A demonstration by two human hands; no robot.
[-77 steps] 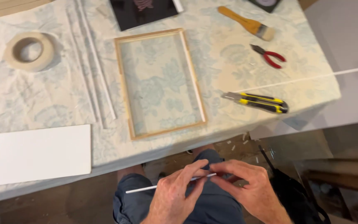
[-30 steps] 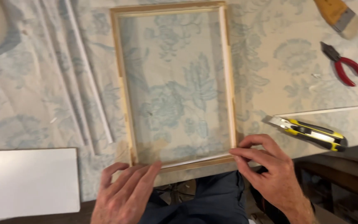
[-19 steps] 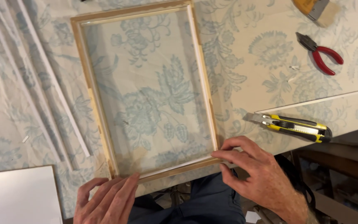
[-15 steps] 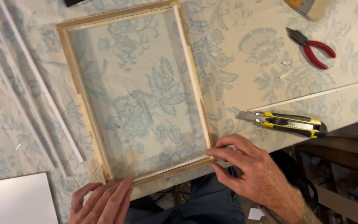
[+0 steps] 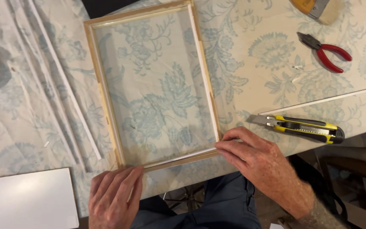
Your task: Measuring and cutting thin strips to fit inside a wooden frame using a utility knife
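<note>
Spread over the table, a pale floral cloth [image 5: 259,55], covering it to the near edge. Lying flat near the middle of that near edge, a wooden frame [image 5: 106,106], rectangular, long sides running away from the edge, cloth showing through it. Pressed flat just outside the frame's near left corner, the left hand [image 5: 114,196], fingers straight and together, gripping nothing, fingertips touching the near rail. Set on the near right corner, the right hand [image 5: 257,159], fingers loosely curled and half open, tips pressing a thin white strip [image 5: 183,157] lying along the inside of the near rail; nothing clasped. Resting at the near left corner of the table, a white board [image 5: 26,197], partly cut off. Off to the right near the edge, a yellow and black utility knife [image 5: 303,127]; farther back, red-handled pliers [image 5: 327,51]. Left of the frame, long white strips [image 5: 64,85] lying side by side. Compared with half a second ago: same hold on the near right corner, left hand pushed up closer to the rail, whole scene shifted rightward in view.
</note>
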